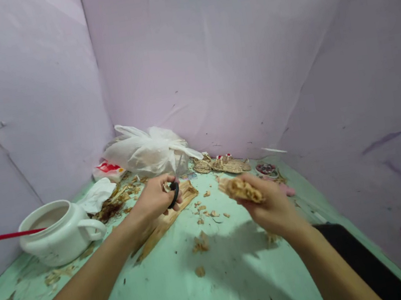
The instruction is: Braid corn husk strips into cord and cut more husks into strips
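My left hand (156,196) is closed around a pair of scissors (175,194); only a black handle loop shows, and the blades are hidden. Under that hand lies a long strip of dried, tan plant fibre (160,235), flat on the green tabletop. To the right, my right hand (267,200) grips a rolled bundle of dried fibre (244,190), held above the table. Its near end looks curled and golden brown. Small fibre scraps (203,214) are scattered between the two hands.
A white pot (61,243) with a handle stands at left, a red stick jutting from it. Behind are a white plastic bag (153,150), crumpled tissue (97,194), woven fibre pieces (227,164) and a small bowl (266,170). A black object (358,257) lies at right. Lilac walls enclose the table.
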Demonstrator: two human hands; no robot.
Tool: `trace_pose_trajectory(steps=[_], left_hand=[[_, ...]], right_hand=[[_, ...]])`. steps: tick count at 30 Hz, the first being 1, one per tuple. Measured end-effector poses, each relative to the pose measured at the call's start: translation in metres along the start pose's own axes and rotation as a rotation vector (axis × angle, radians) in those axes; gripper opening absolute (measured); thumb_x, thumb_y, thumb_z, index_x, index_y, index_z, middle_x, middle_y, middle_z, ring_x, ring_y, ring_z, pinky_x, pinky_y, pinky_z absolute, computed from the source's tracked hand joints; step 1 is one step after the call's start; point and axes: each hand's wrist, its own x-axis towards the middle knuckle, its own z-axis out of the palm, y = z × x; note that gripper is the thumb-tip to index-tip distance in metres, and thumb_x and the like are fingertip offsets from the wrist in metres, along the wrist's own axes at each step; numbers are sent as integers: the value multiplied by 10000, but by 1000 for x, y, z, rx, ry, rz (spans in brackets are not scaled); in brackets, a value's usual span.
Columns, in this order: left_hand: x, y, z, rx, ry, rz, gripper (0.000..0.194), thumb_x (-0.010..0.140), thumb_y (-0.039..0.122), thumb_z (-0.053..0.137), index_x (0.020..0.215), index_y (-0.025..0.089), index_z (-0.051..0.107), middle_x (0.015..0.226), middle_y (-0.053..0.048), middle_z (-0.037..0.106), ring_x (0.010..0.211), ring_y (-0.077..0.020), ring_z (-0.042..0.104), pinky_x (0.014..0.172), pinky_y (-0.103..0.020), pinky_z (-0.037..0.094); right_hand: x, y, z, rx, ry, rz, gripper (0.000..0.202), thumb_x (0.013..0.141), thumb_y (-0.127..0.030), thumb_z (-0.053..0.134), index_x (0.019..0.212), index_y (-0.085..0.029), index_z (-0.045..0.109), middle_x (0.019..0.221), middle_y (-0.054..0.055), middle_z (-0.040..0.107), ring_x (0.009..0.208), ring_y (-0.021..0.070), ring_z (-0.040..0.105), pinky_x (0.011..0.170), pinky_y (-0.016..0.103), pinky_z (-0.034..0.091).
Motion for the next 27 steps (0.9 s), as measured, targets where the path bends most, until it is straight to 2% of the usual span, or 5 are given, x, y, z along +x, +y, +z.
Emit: trace_pose_trajectory(steps=[3, 7, 16, 21, 27], left_hand=[[1, 3, -21, 315, 42, 145, 264, 609, 253, 575, 860, 172, 576, 620, -8, 586, 525, -120, 513, 448, -206, 318], [4, -3, -33, 607, 156, 149, 301, 592, 299, 607, 870, 185, 605, 657, -21, 592, 560, -152, 497, 478, -233, 286], [7, -37, 19, 1014, -3, -19, 222, 605, 166, 507, 816, 178, 573, 750, -101, 607, 663, -237, 549, 521, -268, 285], [13, -33, 12, 670, 107, -3, 244, 588, 200, 518, 824, 196, 580, 707, -55, 590, 610, -176, 512, 498, -242, 275], [6, -14, 19, -133, -29, -111, 378, 523, 196, 610, 891, 161, 532, 484, 68, 442, 404, -62, 348, 404, -182, 235]], right_hand=[[2, -12, -3, 335, 108, 231, 130, 711, -265, 534, 812, -191, 500, 607, -6, 533, 508, 117, 499, 445, 215, 380], [4, -18, -7, 742, 72, 429, 250, 663, -368, 605, 752, -177, 471, 531, -40, 441, 438, 82, 430, 406, 211, 374], [8, 27, 23, 1127, 6, 934, 235, 588, -157, 664, 676, -158, 446, 451, -90, 368, 351, 17, 320, 323, 123, 293], [7, 37, 34, 1128, -3, 968, 175, 638, -136, 627, 672, -155, 456, 450, -75, 413, 347, 30, 367, 321, 132, 336], [8, 35, 42, 1076, 127, 1034, 181, 598, -84, 636, 698, -146, 499, 551, -35, 525, 431, 59, 485, 363, 154, 400]])
